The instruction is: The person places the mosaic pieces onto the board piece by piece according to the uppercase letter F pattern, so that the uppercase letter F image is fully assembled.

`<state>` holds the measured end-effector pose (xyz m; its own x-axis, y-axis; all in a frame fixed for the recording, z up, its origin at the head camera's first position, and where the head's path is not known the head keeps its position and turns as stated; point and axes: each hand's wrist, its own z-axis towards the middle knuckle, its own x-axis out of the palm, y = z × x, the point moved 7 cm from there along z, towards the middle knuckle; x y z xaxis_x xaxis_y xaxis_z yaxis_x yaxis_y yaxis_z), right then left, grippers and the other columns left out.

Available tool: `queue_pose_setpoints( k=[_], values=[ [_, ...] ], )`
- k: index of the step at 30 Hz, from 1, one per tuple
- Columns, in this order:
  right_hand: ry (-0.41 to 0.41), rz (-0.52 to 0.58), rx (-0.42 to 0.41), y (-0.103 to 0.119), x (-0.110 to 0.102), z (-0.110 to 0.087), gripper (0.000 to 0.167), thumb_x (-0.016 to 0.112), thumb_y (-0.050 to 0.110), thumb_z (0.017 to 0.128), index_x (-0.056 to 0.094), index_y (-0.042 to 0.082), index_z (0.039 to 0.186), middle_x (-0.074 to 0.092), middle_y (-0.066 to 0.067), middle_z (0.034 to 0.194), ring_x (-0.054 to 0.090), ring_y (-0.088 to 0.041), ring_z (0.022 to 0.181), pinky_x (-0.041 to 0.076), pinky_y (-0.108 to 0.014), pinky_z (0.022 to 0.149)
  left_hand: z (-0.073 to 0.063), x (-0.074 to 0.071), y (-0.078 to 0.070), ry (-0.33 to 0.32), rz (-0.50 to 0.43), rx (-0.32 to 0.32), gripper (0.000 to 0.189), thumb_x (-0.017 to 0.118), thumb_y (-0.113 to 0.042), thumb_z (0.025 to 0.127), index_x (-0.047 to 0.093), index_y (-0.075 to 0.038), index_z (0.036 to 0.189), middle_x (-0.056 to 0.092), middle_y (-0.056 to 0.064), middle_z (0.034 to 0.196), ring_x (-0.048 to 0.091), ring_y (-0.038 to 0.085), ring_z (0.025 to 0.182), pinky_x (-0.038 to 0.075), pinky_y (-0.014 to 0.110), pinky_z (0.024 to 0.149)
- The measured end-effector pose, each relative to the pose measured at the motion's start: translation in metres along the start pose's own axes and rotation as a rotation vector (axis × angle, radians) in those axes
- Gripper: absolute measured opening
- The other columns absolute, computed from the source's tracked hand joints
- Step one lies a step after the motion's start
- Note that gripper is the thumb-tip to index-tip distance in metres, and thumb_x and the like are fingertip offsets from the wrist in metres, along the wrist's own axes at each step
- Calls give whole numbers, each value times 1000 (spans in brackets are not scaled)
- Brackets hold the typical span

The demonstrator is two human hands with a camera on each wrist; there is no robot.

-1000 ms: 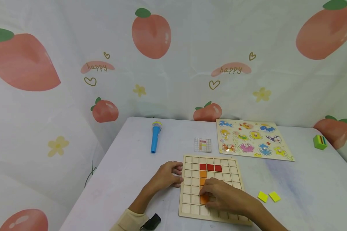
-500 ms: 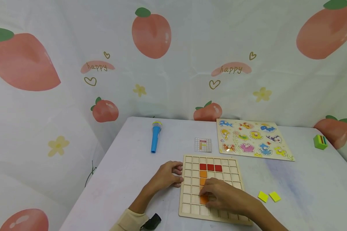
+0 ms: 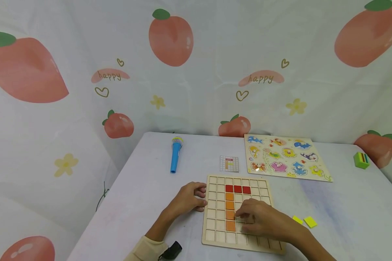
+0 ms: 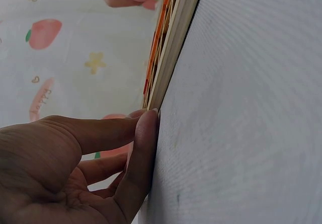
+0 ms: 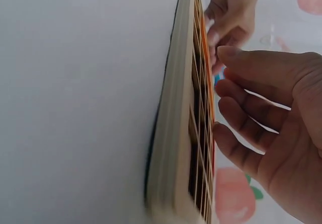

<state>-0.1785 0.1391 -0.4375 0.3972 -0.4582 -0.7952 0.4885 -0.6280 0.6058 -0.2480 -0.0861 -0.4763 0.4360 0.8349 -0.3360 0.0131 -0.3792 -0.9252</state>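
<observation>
A wooden grid board (image 3: 211, 214) lies on the table with three red tiles (image 3: 237, 189) in a row and a column of several orange tiles (image 3: 230, 205) below the leftmost one. My left hand (image 3: 186, 199) holds the board's left edge; in the left wrist view its thumb and finger meet at that edge. Over the grid, just right of the lower orange tiles, hovers my right hand (image 3: 261, 219). Its fingers are loosely bent and apart, with nothing between them in the right wrist view. Two yellow tiles (image 3: 310, 222) lie right of the board, one partly behind the right forearm.
Behind the board lies a small pattern card (image 3: 229, 164). A sea-animal peg puzzle (image 3: 287, 165) is at the back right, with a green striped block (image 3: 360, 160) beyond it. A blue toy microphone (image 3: 175, 156) lies at the back left. Near the left sleeve is a black object (image 3: 172, 251).
My right hand has drawn back to the right from the lower orange tiles, which now show in full. The left hand and the board have stayed put.
</observation>
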Motion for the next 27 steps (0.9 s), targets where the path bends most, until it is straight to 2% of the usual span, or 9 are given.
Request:
queue_pose_setpoints(
  k=[4, 9, 15, 21, 27],
  values=[
    [-57, -23, -16, -10, -9, -12, 27, 82, 36, 94, 77, 24, 118, 67, 19, 112, 58, -1, 103, 58, -30, 91, 0, 0, 0, -1, -7, -3, 58, 81, 5, 89, 59, 5, 143, 64, 12, 115, 65, 21, 99, 68, 32, 70],
    [-111, 12, -27, -24, -18, -28, 30, 83, 32, 93, 75, 19, 118, 69, 13, 111, 59, -2, 97, 57, -27, 81, 0, 0, 0, -2, -16, -5, 59, 81, 5, 88, 58, 5, 143, 64, 13, 115, 65, 21, 98, 68, 33, 70],
    [-149, 51, 14, -45, -25, -47, 32, 84, 29, 92, 74, 16, 120, 69, 10, 111, 59, -1, 93, 56, -24, 74, 0, 0, 0, -3, -6, 4, 59, 81, 5, 88, 58, 5, 143, 64, 13, 116, 65, 21, 99, 68, 32, 70],
    [-229, -14, 16, -61, -38, -67, 34, 88, 20, 88, 74, 13, 118, 70, 11, 104, 60, 0, 91, 56, -24, 70, 0, -1, 1, -4, -13, 0, 60, 81, 4, 88, 58, 5, 143, 64, 12, 115, 66, 21, 97, 68, 32, 69],
    [-288, -47, 69, -78, -50, -88, 36, 89, 19, 86, 74, 13, 118, 70, 12, 103, 61, 1, 90, 56, -23, 69, 1, 0, 2, 3, -64, 1, 60, 80, 7, 88, 58, 6, 143, 64, 14, 116, 67, 20, 98, 68, 33, 70]
  ],
)
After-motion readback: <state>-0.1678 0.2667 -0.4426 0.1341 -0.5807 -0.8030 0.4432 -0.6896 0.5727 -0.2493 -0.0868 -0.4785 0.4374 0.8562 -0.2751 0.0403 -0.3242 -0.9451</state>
